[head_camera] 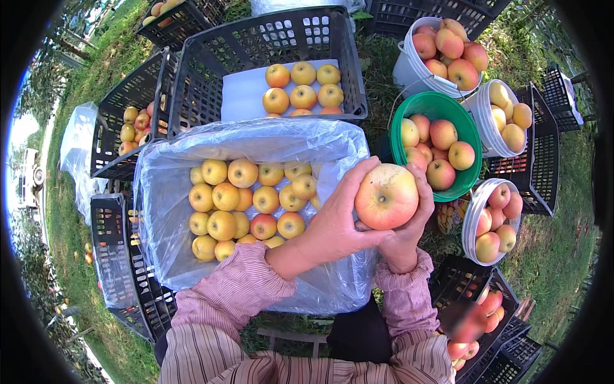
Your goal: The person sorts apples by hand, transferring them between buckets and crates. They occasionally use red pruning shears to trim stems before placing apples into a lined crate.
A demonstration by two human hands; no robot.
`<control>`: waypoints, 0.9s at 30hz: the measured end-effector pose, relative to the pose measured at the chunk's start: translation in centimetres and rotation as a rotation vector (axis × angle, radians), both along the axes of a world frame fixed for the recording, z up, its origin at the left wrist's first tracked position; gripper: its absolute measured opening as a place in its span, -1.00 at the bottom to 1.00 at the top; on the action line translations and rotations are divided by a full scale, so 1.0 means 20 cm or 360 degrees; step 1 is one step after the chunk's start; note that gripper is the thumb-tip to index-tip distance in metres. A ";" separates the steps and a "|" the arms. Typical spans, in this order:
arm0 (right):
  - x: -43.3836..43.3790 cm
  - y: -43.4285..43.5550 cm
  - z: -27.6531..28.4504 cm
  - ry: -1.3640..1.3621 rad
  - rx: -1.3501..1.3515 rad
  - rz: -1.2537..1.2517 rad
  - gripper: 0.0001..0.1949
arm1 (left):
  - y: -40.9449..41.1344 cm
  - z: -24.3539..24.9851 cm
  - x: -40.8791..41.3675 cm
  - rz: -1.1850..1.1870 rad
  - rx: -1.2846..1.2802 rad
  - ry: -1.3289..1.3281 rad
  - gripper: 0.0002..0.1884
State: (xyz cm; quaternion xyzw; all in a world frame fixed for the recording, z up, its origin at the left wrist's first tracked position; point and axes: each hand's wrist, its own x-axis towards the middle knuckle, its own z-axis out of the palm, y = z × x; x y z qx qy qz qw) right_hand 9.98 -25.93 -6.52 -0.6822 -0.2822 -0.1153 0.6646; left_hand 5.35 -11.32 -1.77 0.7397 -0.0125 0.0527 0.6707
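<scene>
Between my two hands is one large yellow-red apple (386, 197), with a pale scuffed patch near its top edge. My left hand (338, 211) wraps its left side and underside. My right hand (415, 221) cups it from the right, fingers partly hidden behind the fruit. Below and to the left lies a crate lined with a clear plastic bag (163, 225), holding rows of yellow apples (225, 197). Just beyond my right hand stands a green bucket (398, 129) of apples (443, 135).
A black plastic crate (206, 62) with apples on a white sheet (242, 93) stands behind the lined one. White buckets of apples (407, 62) line the right side. More black crates (129, 86) flank the left, and another crate of apples (503, 288) sits at lower right.
</scene>
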 end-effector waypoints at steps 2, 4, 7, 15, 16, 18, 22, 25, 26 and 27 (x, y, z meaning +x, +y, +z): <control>0.01 0.05 0.01 0.0037 -0.0123 0.0044 0.09 | 0.06 -0.01 0.02 0.0033 0.0004 0.0042 0.08; 0.00 0.10 0.07 0.0204 -0.0290 0.0101 0.06 | 0.15 -0.01 0.04 0.0178 0.0313 -0.0211 0.04; -0.01 0.11 0.07 0.0285 -0.0489 0.0120 0.07 | 0.27 0.01 0.08 0.0337 0.0611 -0.0389 -0.06; -0.04 0.17 0.07 0.0034 -0.1077 0.0218 -0.08 | 0.53 0.04 0.11 0.0445 0.0898 -0.0385 -0.03; -0.04 0.18 0.07 0.0058 -0.1076 0.0217 -0.12 | 0.55 0.05 0.11 0.0460 0.0925 -0.0360 -0.04; -0.04 0.19 0.07 0.0009 -0.1134 0.0207 -0.14 | 0.60 0.04 0.12 0.0473 0.0957 -0.0343 -0.04; -0.03 0.18 0.07 -0.0050 -0.1240 0.0201 -0.16 | 0.69 0.01 0.16 0.0497 0.0973 -0.0295 -0.04; -0.03 0.18 0.06 -0.0073 -0.1253 0.0234 -0.15 | 0.78 0.01 0.17 0.0535 0.1072 -0.0277 -0.04; -0.02 0.18 0.06 -0.0076 -0.1272 0.0240 -0.16 | 0.80 0.00 0.17 0.0539 0.1082 -0.0287 -0.04; -0.03 0.19 0.06 -0.0079 -0.1284 0.0251 -0.16 | 0.84 0.00 0.17 0.0548 0.1099 -0.0294 -0.03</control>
